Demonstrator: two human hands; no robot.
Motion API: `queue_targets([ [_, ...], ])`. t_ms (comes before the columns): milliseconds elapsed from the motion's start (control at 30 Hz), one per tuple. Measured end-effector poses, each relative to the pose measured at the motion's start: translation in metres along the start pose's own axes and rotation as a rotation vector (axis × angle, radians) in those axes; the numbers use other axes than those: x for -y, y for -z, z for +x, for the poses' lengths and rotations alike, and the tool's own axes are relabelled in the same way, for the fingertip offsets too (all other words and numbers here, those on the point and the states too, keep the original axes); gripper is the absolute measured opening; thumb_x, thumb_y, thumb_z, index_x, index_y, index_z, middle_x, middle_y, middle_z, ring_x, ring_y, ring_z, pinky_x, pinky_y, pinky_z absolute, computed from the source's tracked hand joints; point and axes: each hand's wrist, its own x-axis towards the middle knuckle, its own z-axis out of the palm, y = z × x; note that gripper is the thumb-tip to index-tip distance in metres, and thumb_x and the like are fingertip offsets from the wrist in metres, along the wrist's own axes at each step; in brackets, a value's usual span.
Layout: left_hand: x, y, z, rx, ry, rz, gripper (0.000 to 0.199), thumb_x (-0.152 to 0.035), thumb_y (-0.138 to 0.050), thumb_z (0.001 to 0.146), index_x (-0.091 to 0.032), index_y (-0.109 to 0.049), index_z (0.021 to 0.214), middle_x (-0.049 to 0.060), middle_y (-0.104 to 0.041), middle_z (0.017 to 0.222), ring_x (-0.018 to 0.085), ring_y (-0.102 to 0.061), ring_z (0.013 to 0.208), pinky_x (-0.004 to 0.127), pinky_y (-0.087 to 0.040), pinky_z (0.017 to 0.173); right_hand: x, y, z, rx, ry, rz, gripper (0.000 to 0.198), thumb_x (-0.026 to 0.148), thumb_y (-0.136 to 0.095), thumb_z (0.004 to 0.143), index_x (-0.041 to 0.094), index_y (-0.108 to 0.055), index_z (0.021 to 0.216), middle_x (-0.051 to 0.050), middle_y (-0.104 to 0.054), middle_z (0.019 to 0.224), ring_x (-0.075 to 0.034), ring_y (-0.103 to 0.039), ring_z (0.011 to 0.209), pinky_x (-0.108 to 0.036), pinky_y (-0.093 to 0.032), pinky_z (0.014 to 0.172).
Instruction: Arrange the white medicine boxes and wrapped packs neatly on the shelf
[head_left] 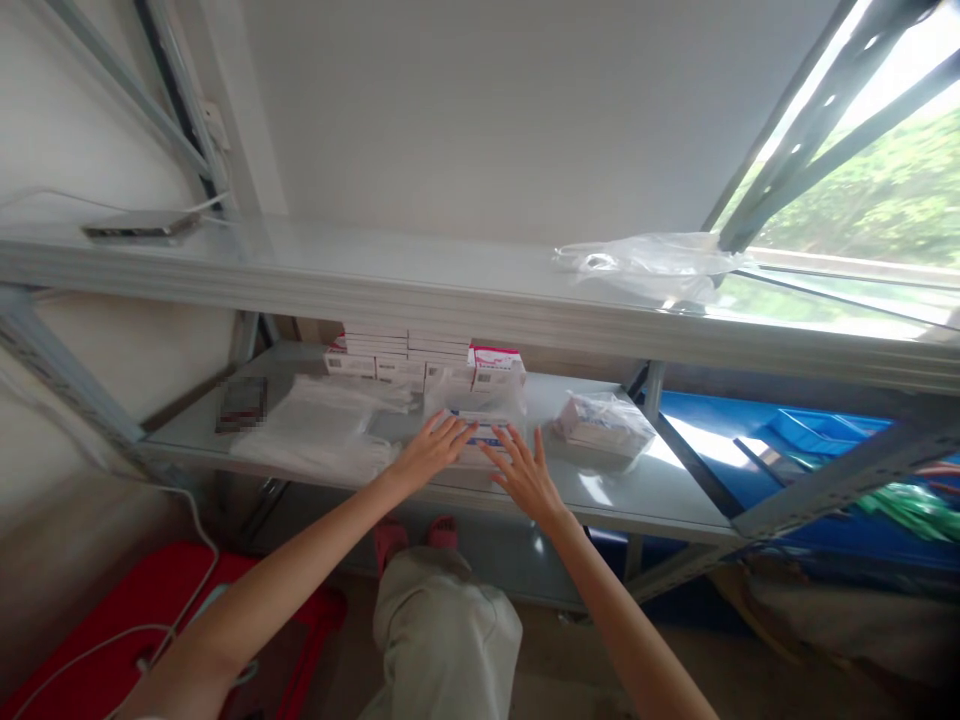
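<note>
Hands (431,455) touch a box (484,441) near a clear bag (611,425) of boxes

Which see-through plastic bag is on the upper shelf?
The crumpled bag toward the right end of the upper shelf, by the window. The other clear bags are on the lower shelf.

Blue-and-white packaging (487,441); partly hidden; lying on grey shelf (645,495); clear plastic (491,392) at far edge
</note>
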Motion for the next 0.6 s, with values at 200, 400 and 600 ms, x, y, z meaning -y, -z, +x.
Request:
queue_targets([
  [200,0.012,-0.004,0.012,-0.022,-0.093,-0.073,0.019,-0.012,-0.049,0.092,-0.013,-0.066,0.099,0.009,-0.067,0.093,0.022,-0.058,0.101,0.04,-0.039,0.099,0.007,-0.018,0.021,0.054,-0.04,0.003,0.083,0.025,-0.068,0.08,0.039,-0.023,0.148,-0.004,-0.026,0.156,-0.03,-0.019,0.144,-0.069,0.004,0.111],
  [400,0.011,-0.005,0.005,-0.126,-0.061,-0.213,0.024,-0.011,-0.045,0.093,-0.019,-0.068,0.091,0.006,-0.069,0.094,0.019,-0.058,0.101,0.04,-0.038,0.101,0.014,-0.021,0.025,0.031,-0.207,0.104,0.077,0.023,-0.064,0.081,0.034,-0.028,0.147,-0.005,-0.023,0.157,-0.032,-0.014,0.145,-0.07,0.002,0.11],
  [600,0.01,-0.006,0.0,-0.136,-0.013,-0.29,0.018,-0.013,-0.051,0.091,-0.021,-0.067,0.093,0.005,-0.068,0.102,0.019,-0.057,0.106,0.04,-0.034,0.105,0.017,-0.026,0.014,-0.088,-0.305,0.233,0.082,0.036,-0.064,0.08,0.022,-0.022,0.15,-0.015,-0.018,0.157,-0.034,-0.009,0.145,-0.067,-0.006,0.112],
])
